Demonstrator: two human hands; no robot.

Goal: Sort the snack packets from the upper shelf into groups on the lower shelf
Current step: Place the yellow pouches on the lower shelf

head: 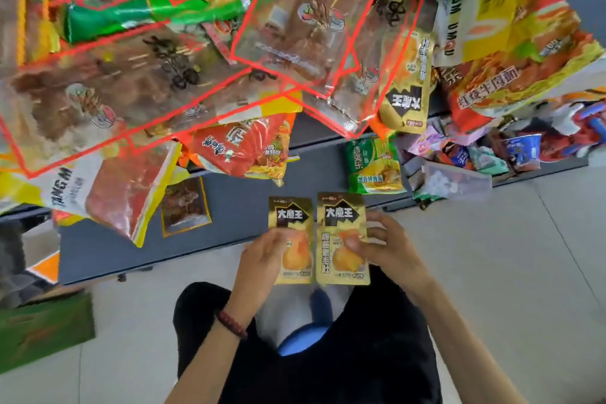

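Clutter was the chief risk here. The heap of clear, red-edged packets (131, 85) on the upper shelf (321, 135) hung well out over the lower shelf (108, 249), and a red noodle packet (242, 147) and a large red-and-white bag (114, 197) sagged past the edge. A reach upward that brushed them could probably send several sliding onto any groups laid below. The lower shelf carried a brown packet (185, 207) toward the left. Farther right lay a green noodle packet (373, 167) and a clear bag of white sweets (449, 184), beside a jumble of small wrappers (492, 151). A new group set too near that jumble could blur into it. A third gold packet (406, 98) of the same make lay upside down in the upper pile and might be overlooked. The left gold packet (290, 215) and the right gold packet (339, 223) were held upright side by side, almost touching, above the near edge of the lower shelf and not yet laid down. The left hand (265, 259), a bead bracelet (231, 325) at its wrist, pinched the left one, fingers curled round its edge. The right hand (390, 246) pinched the other, thumb across the front. On slick foil, either pinch could slip.
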